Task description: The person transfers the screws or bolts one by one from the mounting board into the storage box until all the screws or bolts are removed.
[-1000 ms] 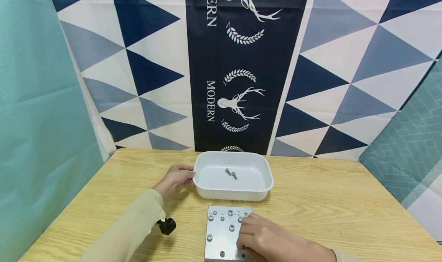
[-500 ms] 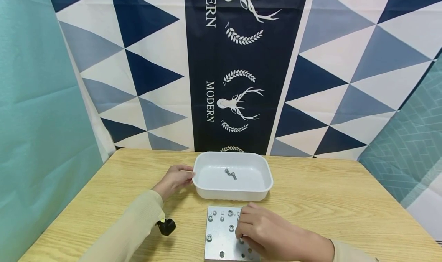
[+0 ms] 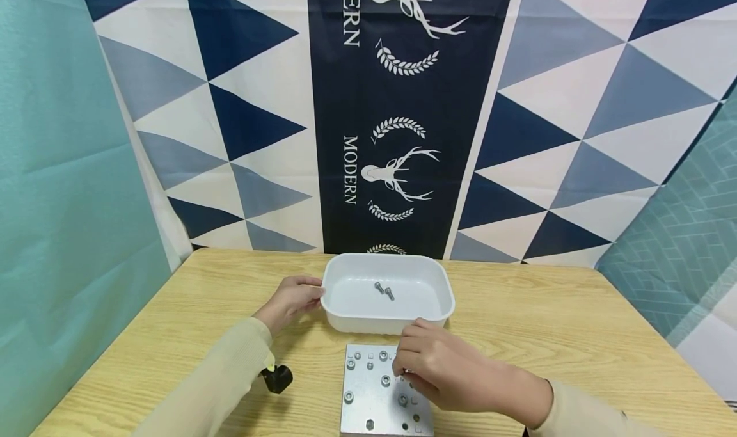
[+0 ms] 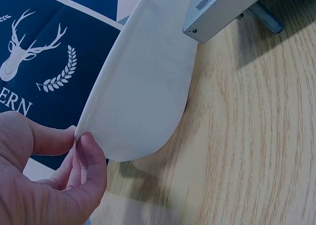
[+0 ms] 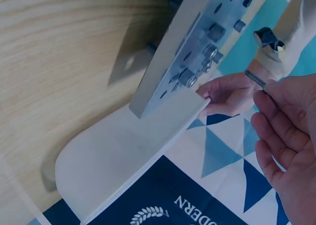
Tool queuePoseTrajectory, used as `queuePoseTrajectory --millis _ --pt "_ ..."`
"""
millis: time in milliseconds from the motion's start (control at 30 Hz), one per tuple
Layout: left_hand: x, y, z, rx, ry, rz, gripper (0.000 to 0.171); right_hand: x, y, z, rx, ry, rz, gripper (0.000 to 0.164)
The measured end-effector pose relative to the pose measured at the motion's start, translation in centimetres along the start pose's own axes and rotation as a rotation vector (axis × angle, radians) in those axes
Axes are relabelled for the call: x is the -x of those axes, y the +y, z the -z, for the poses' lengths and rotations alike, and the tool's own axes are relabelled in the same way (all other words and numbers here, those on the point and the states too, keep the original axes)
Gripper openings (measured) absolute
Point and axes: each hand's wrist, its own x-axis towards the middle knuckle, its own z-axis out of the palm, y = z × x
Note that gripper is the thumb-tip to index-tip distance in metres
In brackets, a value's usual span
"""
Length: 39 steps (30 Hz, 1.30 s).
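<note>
My left hand [image 3: 292, 299] pinches the left rim of a white plastic basin [image 3: 388, 325] between thumb and fingers, as the left wrist view [image 4: 54, 180] also shows. Two bolts [image 3: 384, 290] lie inside the basin. A metal plate [image 3: 368, 405] with several socket-head bolts and some bare holes stands in front of it. Above the plate's right side is my right hand [image 3: 443, 366]. In the right wrist view, that hand pinches a small bolt [image 5: 256, 79] between thumb and forefinger; in the head view this bolt is hidden by the fingers.
A wooden table [image 3: 530, 334] carries everything. Patterned cloth [image 3: 259, 104] hangs behind it, with teal cloth [image 3: 75, 200] at the left. A black wrist camera [image 3: 278, 379] sits on the left sleeve. Bolt shanks [image 4: 266, 18] poke out beneath the plate.
My right hand has moved away from the plate's near right part, toward the basin, uncovering a bolt and holes there. The left hand and basin have stayed in place.
</note>
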Motion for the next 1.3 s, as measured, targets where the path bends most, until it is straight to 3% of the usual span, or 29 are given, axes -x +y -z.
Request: queuePoseTrajectory --millis 600,967,1300 --pt "0.3 0.2 0.0 -0.001 -0.003 -0.002 0.029 -0.6 2.0 0.0 0.022 -0.039 -0.059 0.021" --pt "0.1 0.1 0.0 -0.002 0.0 -0.003 0.029 -0.9 3.3 -0.1 0.045 -0.019 -0.043 0.02" --pt "0.2 0.1 0.0 -0.001 0.002 -0.01 0.029 -1.2 4.5 -0.1 0.029 -0.068 -0.11 0.017"
